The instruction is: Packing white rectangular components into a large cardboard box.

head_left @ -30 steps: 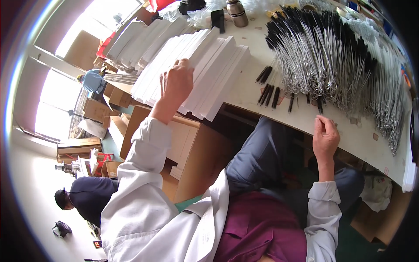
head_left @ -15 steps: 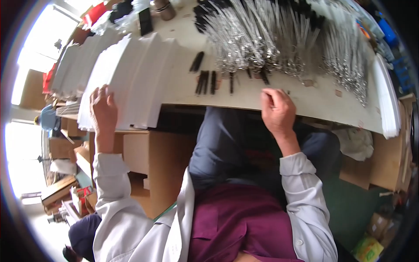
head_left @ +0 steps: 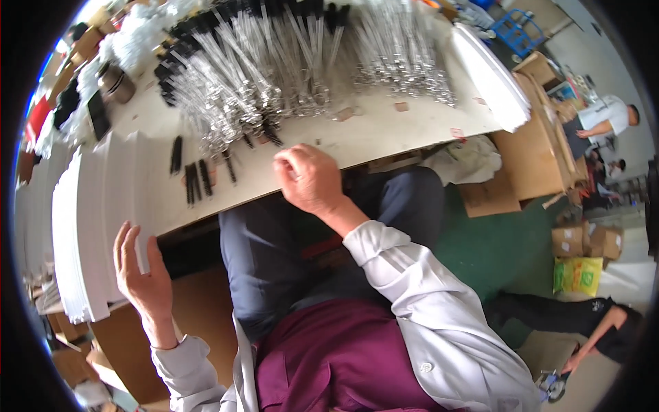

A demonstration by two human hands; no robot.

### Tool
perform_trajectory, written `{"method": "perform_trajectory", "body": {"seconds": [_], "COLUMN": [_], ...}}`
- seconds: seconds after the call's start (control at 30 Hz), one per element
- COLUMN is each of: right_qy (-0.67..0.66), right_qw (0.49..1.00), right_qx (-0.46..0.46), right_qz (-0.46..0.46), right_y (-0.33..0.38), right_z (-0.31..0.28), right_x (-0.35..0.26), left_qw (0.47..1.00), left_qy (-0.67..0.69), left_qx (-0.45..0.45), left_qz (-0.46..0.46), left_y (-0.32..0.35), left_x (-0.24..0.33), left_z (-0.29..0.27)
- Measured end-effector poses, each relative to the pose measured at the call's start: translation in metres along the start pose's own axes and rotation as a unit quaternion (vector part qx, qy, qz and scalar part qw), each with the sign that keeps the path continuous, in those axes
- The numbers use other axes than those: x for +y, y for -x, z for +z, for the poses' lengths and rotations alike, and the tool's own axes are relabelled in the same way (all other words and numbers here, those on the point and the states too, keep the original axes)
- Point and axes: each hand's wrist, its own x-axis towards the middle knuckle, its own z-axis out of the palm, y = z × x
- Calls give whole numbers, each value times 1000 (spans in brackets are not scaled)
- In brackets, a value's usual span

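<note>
My left hand (head_left: 144, 278) is open with its fingers stretched, at the near right side of a stack of white folded sheets (head_left: 86, 226). My right hand (head_left: 310, 180) is curled closed over the table's front edge; what its fingers hold, if anything, is hidden. Beyond it lies a big heap of wire-handled brushes (head_left: 254, 75), silvery loops toward me and black bristles at the far end. Several short black brushes (head_left: 192, 184) lie on the tabletop, left of my right hand. Another bunch of wire handles (head_left: 405, 62) lies farther right.
White strips (head_left: 491, 79) line the table's right end. A dark phone (head_left: 99, 115) and a brown metallic cup (head_left: 117, 84) stand far left. Cardboard boxes (head_left: 535, 130) are beyond the right end. One person (head_left: 604, 120) sits at the far right; another (head_left: 583, 323) bends low, nearer.
The view has swung to the right, bringing two people into sight. My left hand has come off the front of the white stack to its near right side. My right hand stays closed.
</note>
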Motion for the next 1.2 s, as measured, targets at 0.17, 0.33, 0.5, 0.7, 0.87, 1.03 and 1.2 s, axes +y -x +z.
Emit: {"method": "perform_trajectory", "body": {"seconds": [0.17, 0.33, 0.5, 0.7, 0.87, 1.03, 1.2], "right_qy": [19, 39, 29, 50, 31, 27, 17], "right_qw": [1000, 999, 1000, 999, 999, 999, 1000], "right_qx": [-4, -4, -1, -15, -19, -21, -25], "right_qz": [-3, -3, -6, -5, -1, -1, 0], "right_y": [1, 2, 5, -1, 2, 4, 6], "right_z": [-1, -5, 9, 0, 8, 9, 9], "right_x": [-2, -6, -9, 1, 5, 4, 5], "left_qw": [993, 999, 997, 998, 995, 995, 996], "left_qy": [101, 40, 38, 15, 59, 35, 38], "left_qx": [-55, -23, 10, 33, 43, 32, 35], "left_qz": [-35, 6, -73, -47, -75, -91, -74], "left_y": [-15, -24, -20, -31, -30, -30, -30], "left_x": [-15, -46, -60, -43, -42, -41, -45], "left_z": [86, 137, 140, 150, 140, 138, 139]}}
